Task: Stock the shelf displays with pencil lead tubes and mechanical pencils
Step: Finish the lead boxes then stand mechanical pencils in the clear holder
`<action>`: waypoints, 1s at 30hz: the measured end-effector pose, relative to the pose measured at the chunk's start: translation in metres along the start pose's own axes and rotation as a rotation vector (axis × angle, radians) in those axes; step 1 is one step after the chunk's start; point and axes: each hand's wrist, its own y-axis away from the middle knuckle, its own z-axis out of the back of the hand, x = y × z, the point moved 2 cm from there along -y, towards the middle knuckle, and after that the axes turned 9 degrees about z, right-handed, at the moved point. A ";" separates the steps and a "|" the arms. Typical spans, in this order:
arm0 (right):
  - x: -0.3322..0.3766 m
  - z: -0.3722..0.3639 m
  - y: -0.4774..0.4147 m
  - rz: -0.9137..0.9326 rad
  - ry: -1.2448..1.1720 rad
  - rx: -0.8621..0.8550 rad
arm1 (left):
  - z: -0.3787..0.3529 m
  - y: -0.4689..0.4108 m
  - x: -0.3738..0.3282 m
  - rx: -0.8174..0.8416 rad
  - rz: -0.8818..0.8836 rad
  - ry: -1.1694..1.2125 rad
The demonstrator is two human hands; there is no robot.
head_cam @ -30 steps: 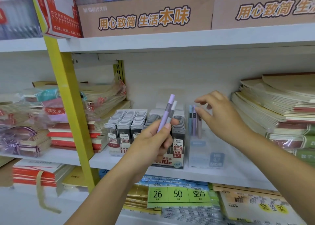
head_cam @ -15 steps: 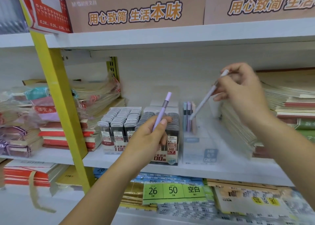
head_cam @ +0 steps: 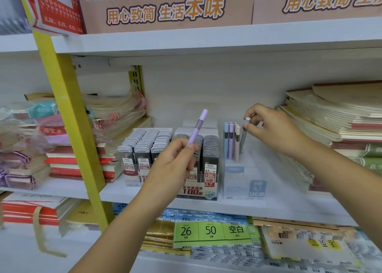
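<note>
The right hand (head_cam: 275,132) pinched the grey pencil (head_cam: 243,140) and the left hand (head_cam: 173,165) the purple pencil (head_cam: 197,128); the grey one looked best lowered upright, at three o'clock of the standing pencils (head_cam: 231,140).

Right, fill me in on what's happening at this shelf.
A person is stocking mechanical pencils. Their right hand pinches the top of a grey pencil, whose lower end sits inside the clear display box beside the standing pencils in blue, purple and pink. Their left hand holds a purple pencil upright, not yet placed. To the left, the lead tube displays look full.
</note>
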 end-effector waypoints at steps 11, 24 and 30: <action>0.005 -0.012 -0.002 0.015 0.211 0.031 | -0.004 -0.001 0.001 -0.020 -0.014 -0.032; 0.089 0.014 0.022 -0.138 -0.973 -0.099 | -0.036 -0.002 -0.015 0.062 -0.111 -0.170; 0.057 0.050 0.021 -0.086 -0.882 -0.509 | -0.030 0.000 -0.023 -0.384 -0.598 -0.850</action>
